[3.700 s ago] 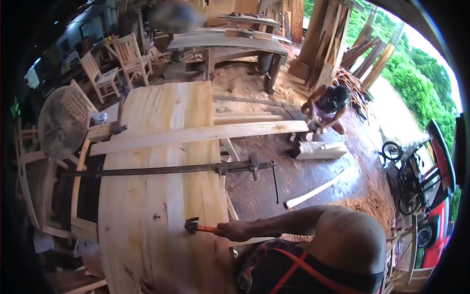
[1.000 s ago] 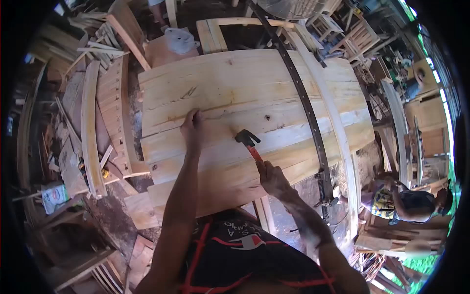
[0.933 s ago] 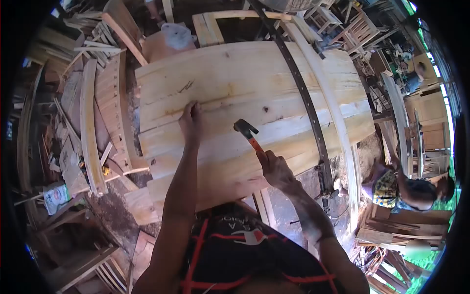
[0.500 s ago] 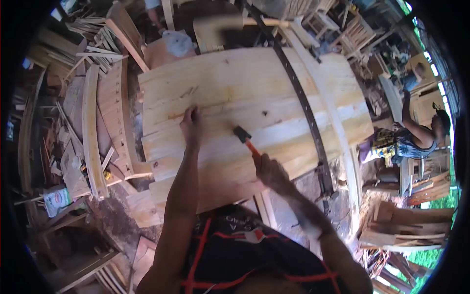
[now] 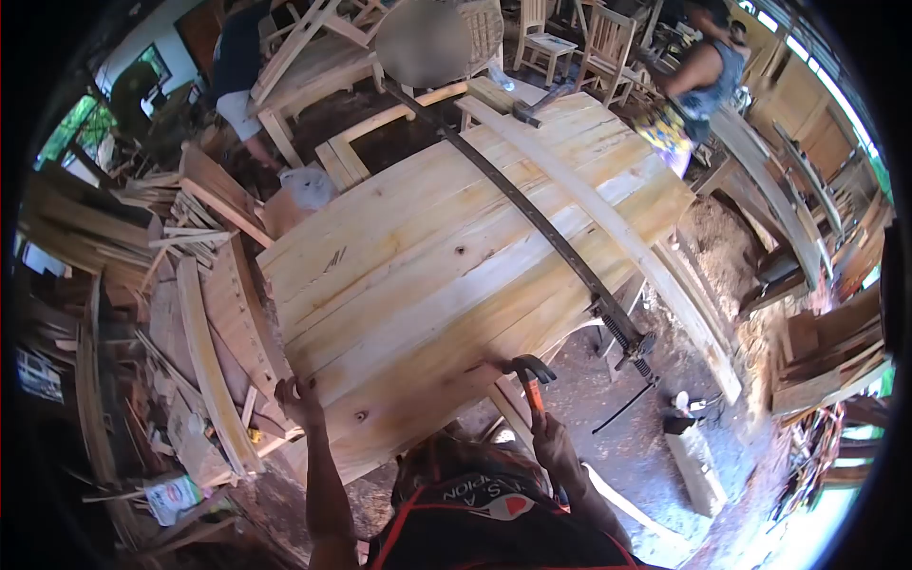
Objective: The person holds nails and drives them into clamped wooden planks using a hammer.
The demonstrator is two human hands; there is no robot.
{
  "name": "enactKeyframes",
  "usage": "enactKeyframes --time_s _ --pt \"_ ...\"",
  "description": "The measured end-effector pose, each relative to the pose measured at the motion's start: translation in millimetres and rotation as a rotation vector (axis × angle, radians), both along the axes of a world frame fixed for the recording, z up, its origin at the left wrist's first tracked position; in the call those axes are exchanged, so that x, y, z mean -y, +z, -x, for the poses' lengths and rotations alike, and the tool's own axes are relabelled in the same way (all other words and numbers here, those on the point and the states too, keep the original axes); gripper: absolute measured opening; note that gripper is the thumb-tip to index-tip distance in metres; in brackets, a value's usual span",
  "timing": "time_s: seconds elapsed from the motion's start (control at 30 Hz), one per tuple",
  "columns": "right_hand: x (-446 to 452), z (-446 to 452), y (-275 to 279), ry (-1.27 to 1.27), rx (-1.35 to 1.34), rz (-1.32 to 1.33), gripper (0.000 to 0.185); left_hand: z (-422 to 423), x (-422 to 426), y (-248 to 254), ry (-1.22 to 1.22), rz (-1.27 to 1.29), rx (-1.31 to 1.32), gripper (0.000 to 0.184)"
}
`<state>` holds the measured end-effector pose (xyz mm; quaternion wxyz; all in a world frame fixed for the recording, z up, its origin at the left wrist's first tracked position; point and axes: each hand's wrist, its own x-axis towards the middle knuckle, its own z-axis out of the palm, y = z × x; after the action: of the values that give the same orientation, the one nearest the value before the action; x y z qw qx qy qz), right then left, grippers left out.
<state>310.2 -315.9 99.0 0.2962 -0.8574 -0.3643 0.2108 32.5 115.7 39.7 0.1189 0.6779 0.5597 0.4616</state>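
A wide panel of pale wooden boards (image 5: 408, 285) lies in front of me. My right hand (image 5: 556, 448) is closed round the orange handle of a claw hammer (image 5: 532, 370), whose dark head is up by the panel's near edge. My left hand (image 5: 299, 406) is at the panel's left edge, its fingers bent over that edge. Across the panel runs a long black bar clamp (image 5: 518, 211), with its screw end sticking out past the near edge. A long pale plank (image 5: 608, 223) lies to the right of the clamp.
Long boards (image 5: 204, 351) and scrap wood lean at the left. A person (image 5: 698, 81) stands at the upper right, and another person (image 5: 237, 71) at the upper left. Wooden chairs (image 5: 608, 52) stand at the back. A wood block (image 5: 695, 465) lies on the shaving-strewn floor at right.
My left hand has moved from the panel's middle to its left edge. The hammer in my right hand has drawn back toward the near edge. My view has shifted, showing more of the back.
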Motion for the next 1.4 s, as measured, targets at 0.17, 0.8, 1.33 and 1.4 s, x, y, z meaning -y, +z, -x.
enactKeyframes --time_s 0.17,0.8,1.33,1.4 --pt "7.5 5.0 10.4 0.27 1.596 0.328 0.025 15.8 -9.1 -14.1 -0.19 0.425 0.528 0.014" --pt "-94.0 92.5 9.3 -0.521 0.234 -0.021 0.056 142.1 -43.4 0.7 -0.58 1.037 0.918 0.029" --pt "-169.3 116.2 52.4 -1.015 -0.124 0.107 0.071 249.9 -119.7 -23.8 -0.68 1.06 0.666 0.014" --pt "-174.3 125.0 44.4 -1.068 -0.151 0.036 0.071 194.4 -117.2 36.6 -0.821 1.075 0.56 0.016"
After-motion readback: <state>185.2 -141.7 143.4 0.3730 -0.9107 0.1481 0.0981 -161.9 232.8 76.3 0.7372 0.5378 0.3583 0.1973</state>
